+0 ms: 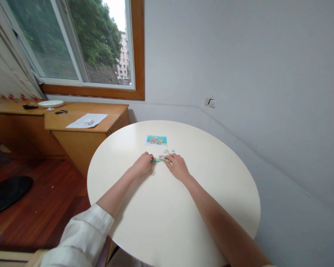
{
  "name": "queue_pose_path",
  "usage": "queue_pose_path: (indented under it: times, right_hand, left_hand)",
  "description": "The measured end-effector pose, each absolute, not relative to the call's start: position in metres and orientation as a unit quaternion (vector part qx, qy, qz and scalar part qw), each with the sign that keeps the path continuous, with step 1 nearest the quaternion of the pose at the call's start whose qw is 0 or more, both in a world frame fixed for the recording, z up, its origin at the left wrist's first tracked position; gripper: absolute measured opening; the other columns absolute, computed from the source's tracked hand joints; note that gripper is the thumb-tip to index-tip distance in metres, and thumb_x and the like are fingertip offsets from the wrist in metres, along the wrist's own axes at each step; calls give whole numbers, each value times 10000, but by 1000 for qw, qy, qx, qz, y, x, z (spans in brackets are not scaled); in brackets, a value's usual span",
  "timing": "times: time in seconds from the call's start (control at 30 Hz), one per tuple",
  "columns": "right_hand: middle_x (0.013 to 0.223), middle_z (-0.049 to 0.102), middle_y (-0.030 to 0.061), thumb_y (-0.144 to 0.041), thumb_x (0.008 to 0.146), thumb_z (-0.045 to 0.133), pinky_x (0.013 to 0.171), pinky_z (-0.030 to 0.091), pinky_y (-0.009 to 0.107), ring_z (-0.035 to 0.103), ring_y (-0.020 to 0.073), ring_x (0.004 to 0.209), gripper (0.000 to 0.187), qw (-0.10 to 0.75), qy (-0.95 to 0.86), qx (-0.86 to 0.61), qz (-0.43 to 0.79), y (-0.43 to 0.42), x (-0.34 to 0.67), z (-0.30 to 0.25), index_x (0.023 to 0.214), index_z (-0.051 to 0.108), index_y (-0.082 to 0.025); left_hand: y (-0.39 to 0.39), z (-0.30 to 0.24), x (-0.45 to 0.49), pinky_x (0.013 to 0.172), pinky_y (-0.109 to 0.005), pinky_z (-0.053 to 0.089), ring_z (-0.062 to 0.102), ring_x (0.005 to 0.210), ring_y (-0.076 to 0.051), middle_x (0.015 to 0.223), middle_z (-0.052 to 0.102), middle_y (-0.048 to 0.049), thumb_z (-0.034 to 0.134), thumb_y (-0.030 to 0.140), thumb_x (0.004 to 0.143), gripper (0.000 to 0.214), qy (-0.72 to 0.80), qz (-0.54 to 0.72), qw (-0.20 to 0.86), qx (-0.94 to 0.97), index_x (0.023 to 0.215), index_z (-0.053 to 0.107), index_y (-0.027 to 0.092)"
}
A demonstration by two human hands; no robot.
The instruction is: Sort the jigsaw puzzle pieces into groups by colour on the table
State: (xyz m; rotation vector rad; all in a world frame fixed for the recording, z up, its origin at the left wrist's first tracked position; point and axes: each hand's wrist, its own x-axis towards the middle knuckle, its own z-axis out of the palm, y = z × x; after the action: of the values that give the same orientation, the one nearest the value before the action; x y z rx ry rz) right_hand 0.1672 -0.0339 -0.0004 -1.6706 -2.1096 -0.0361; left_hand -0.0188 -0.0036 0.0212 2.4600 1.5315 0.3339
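A small heap of jigsaw puzzle pieces (160, 159), green, pink and pale, lies near the middle of the round white table (156, 207). At the heap's left edge, my left hand (143, 164) has its fingers curled in against some pieces. From the right, my right hand (178, 167) bends over the heap, thumb and fingers closed on pieces there. Both palms face down, and the fingers partly hide what they grip. Just beyond the heap lies a flat picture card (156, 140) with colourful cartoon figures on a teal background.
Left of the table stands a wooden desk (118, 116) bearing a sheet of paper (75, 123), a small white block and a white plate (51, 104). A wall with a socket (212, 103) rises behind the table. A black round base (11, 191) rests on the floor.
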Motion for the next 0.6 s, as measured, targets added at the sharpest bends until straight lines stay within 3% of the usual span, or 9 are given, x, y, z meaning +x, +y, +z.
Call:
queue_pose_path:
  times: [0.13,0.4,0.5,0.6]
  right_hand:
    - [1037,606,66,-276,857,454,827,392,311,535,200,945,255,227,-760,-609,-30,-35,172,0,1052,610,-224]
    - [1087,604,87,-254,865,417,855,396,352,563,214,972,278,245,-716,-653,-30,-32,190,2,1051,616,-199]
    - [1222,542,104,-306,862,437,971,321,392,486,222,1125,321,263,-763,-587,-60,-42,176,9,1125,590,-204]
    - [1309,488,56,-344,878,412,1060,211,409,377,189,1250,345,230,-863,-448,-38,-56,150,14,1182,555,-268]
  left_hand:
    - [1,15,-21,776,-256,434,574,843,-185,931,594,-111,436,136,787,258,516,182,120,829,940,643,127]
    - [11,3,-28,730,-252,446,566,727,-141,837,631,-65,491,225,789,208,529,316,179,767,917,628,134]
    - [15,1,-30,708,-245,452,570,719,-135,830,641,-55,487,242,787,237,536,355,219,734,954,611,129]
    - [21,-2,-32,697,-246,456,578,728,-137,835,650,-58,429,261,814,263,543,401,244,696,950,607,122]
